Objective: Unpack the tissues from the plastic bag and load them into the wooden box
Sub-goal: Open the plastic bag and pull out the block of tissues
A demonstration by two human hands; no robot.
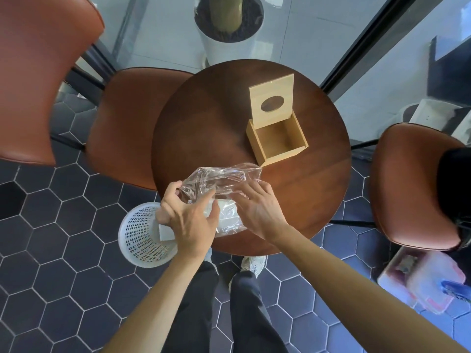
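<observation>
A clear plastic bag [219, 182] lies crumpled at the near edge of the round wooden table [204, 118]. White tissues [229, 215] show through its lower part. My left hand [188, 215] grips the bag's left side, fingers curled into the plastic. My right hand [257, 207] rests on the bag's right side with fingers spread. The wooden box [277, 141] stands farther back on the table, empty, with its lid [272, 100] upright and an oval slot in it.
A white perforated waste basket [142, 235] stands on the floor left of the table's near edge. Brown chairs [119, 118] stand left and right of the table. A white planter [226, 34] is behind it. A plastic container [423, 278] sits on the floor right.
</observation>
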